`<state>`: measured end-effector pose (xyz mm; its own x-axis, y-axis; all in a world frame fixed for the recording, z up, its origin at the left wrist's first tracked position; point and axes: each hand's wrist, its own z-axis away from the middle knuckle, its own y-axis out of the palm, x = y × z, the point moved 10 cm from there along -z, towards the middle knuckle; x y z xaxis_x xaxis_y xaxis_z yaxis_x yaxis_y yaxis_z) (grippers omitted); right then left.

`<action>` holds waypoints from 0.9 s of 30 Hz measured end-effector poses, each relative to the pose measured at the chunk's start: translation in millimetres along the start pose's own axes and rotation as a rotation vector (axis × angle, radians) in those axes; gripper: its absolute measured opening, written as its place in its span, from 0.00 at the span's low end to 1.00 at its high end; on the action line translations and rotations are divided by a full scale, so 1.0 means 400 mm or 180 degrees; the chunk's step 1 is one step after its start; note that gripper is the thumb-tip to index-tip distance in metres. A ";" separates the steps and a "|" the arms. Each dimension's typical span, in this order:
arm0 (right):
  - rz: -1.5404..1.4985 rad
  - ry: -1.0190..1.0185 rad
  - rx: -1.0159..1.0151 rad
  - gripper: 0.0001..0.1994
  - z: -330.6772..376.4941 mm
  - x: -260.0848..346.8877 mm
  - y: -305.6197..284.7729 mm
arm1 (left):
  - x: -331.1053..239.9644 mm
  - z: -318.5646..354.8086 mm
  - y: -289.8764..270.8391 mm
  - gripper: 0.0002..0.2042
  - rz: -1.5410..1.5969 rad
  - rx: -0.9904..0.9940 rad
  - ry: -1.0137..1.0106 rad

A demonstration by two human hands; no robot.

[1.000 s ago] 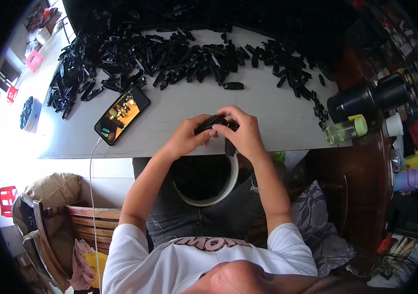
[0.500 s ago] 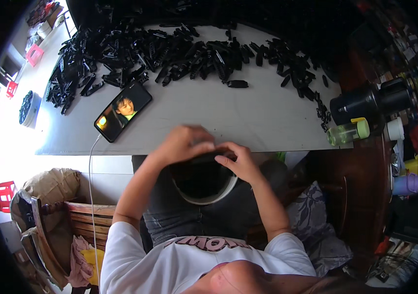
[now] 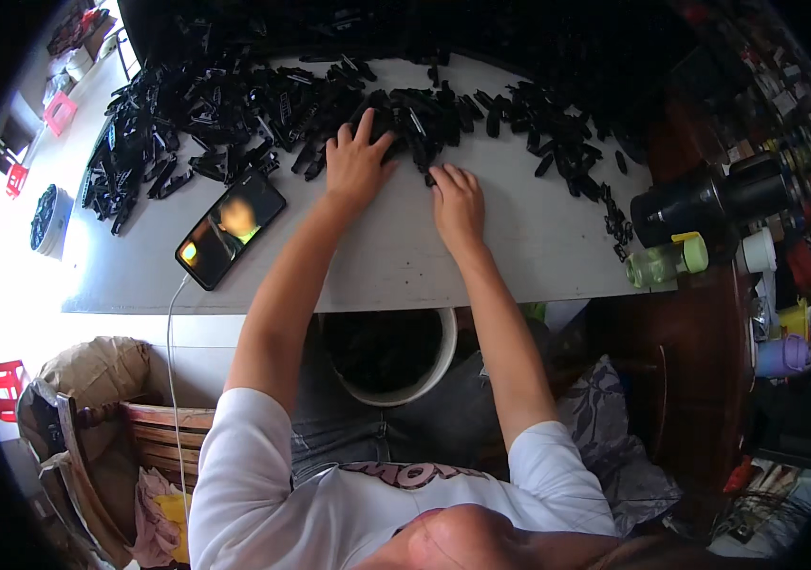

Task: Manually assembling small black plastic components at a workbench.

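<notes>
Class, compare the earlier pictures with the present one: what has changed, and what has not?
Both hands have moved forward from the table's near edge: the left hand now spreads over the pile of black parts, and the right hand is at its near edge. The parts held a second ago have been let go. The phone, bucket and green bottle stayed put.

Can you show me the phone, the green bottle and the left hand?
Phone [image 3: 232,229], head view: middle of its screen.
Green bottle [image 3: 655,265], head view: its see-through side.
Left hand [image 3: 355,170], head view: back of the hand.
</notes>
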<state>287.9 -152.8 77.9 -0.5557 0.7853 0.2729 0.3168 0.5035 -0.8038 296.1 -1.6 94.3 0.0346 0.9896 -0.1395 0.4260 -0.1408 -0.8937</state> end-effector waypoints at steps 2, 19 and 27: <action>-0.0152 -0.0022 0.0033 0.14 0.027 0.023 -0.015 | 0.015 0.028 -0.003 0.22 0.0092 -0.0048 0.0046; -0.0346 -0.0293 -0.0041 0.16 0.130 0.108 -0.127 | -0.083 0.158 -0.103 0.17 0.0118 -0.0214 0.0732; -0.1179 0.0213 -0.0973 0.14 0.149 0.081 -0.196 | 0.017 0.203 -0.158 0.14 0.2115 -0.0502 -0.0211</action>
<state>199.5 -188.4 118.2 -0.6262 0.5497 0.5529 0.3240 0.8285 -0.4567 196.0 11.8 115.3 0.2810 0.6901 -0.6669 0.4603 -0.7067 -0.5374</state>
